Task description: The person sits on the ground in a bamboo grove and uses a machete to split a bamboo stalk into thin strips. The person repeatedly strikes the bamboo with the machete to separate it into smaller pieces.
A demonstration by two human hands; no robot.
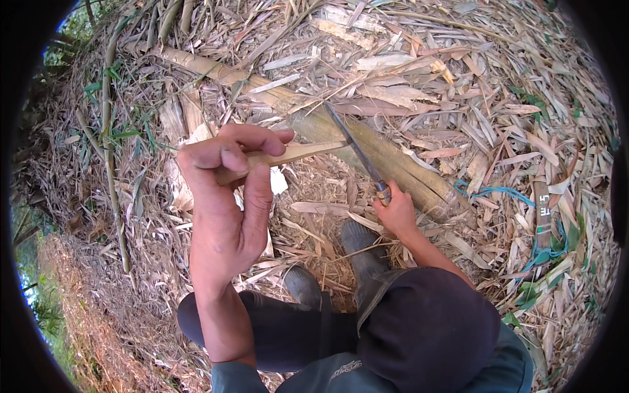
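Note:
My left hand [226,203] is raised near the middle, its fingers and thumb closed around a thin pale strip of split bamboo or wood [308,150]. The strip points right, and its far tip meets the blade of a long knife [354,145]. Lower and to the right, my right hand [397,211] grips the knife by its handle, the dark narrow blade slanting up and left. Behind the blade lies a thick bamboo culm [386,160] on the ground. Whether the blade is cutting into the strip or only touching it I cannot tell.
Dry leaves and bamboo sheaths [406,85] litter the ground. My grey boots [360,245] stand just below the culm. At right, blue cord [501,191] lies beside a marked dark piece [542,209]. A thin upright stem [109,150] and green shoots are at left.

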